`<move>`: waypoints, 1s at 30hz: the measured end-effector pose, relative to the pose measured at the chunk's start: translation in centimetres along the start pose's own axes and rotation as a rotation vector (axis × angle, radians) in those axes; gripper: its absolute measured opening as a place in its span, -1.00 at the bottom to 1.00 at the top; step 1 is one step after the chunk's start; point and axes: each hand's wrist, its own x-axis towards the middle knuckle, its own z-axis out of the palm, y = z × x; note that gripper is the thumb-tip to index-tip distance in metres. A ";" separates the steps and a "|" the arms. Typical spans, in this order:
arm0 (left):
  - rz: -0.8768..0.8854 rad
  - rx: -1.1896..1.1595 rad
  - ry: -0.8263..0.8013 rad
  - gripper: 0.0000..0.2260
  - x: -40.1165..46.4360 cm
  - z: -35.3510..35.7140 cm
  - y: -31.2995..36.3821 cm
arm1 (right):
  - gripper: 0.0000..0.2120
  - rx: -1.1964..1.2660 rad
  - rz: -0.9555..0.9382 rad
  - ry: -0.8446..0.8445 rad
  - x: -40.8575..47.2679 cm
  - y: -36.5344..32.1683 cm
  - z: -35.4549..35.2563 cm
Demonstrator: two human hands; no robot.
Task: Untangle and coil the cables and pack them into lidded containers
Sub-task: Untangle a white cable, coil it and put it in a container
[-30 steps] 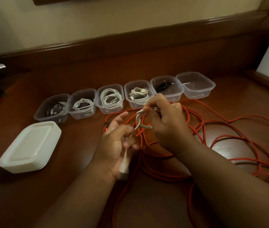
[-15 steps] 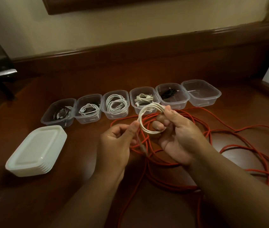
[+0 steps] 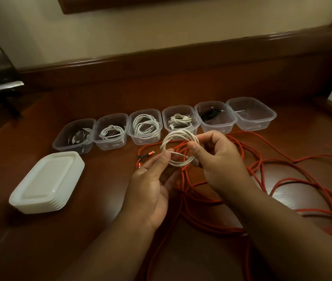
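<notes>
Two hands hold a white cable (image 3: 178,148) up above the brown table (image 3: 104,199). The cable is wound into a round ring. The ring stands nearly upright, and its open middle faces the camera. It hangs in front of the row of boxes, near the fourth box from the left.

The right hand (image 3: 220,159) grips the right side of the ring. Its thumb and curled fingers are clamped on the strands. The left hand (image 3: 151,183) is palm up, under the ring and to its left. Its thumb and a fingertip pinch the loose end of the white cable, which lies sideways across the low part of the ring.

Six clear boxes (image 3: 252,114) sit in a row on the table behind the hands. The row runs from left to right. The first four from the left hold pale wound-up cables. The fifth holds a black cable (image 3: 209,114). The sixth looks almost empty.

A stack of white lids (image 3: 47,181) lies on the table at the left, near the first box.

A long orange cable (image 3: 262,169) lies in loose loops on the table under the hands and off to the right. One of its plugs (image 3: 151,153) lies just left of the white ring.
</notes>
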 end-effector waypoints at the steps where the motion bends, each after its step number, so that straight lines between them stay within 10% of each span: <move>1: -0.018 -0.018 -0.014 -0.83 0.0 0.0 0.0 | -0.93 -0.058 -0.019 0.006 0.1 0.1 -0.1; 17: -0.115 -0.287 -0.182 -0.91 0.5 0.1 0.1 | -0.92 0.097 0.291 -0.078 0.5 0.6 0.4; 30: 0.242 0.233 -0.125 -0.71 0.6 -0.2 -0.2 | -0.95 -0.173 0.051 -0.021 0.7 0.5 -0.6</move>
